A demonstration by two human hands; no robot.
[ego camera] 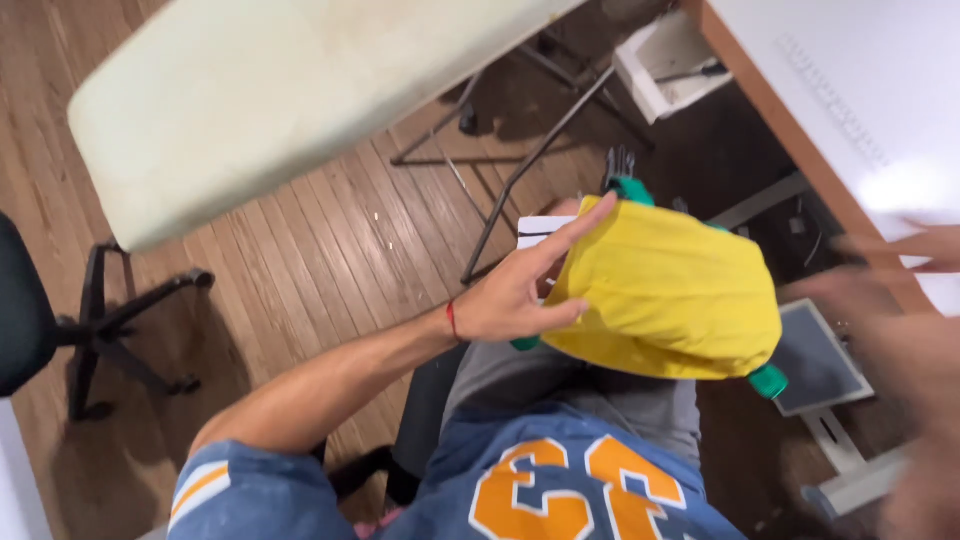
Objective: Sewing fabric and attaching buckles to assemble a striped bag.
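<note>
Two hands are seen, but only one is sharp. The left hand point(515, 290) is laid flat against the near-left edge of a yellow cloth point(665, 295), fingers point(575, 228) spread and straight, thumb point(560, 315) pressed along the cloth's lower left side; nothing is pinched or gripped, the palm is merely held against the fabric. The cloth is bunched over the lap, above the grey trousers point(600, 395), with green trim point(768, 381) showing at its lower right corner and more green at its top. Its long axis is laid from upper left to lower right, so the bulk of it lies to the right of the left hand and away from the body. The right hand point(900, 300) is blurred at the right edge of the view, near the cloth's far right side but apart from it; whether it is spread or closed cannot be told. The left hand is therefore the nearer one, already touching. An ironing board point(280, 110) is seen above, well apart, and a white table point(850, 90) at the upper right.
</note>
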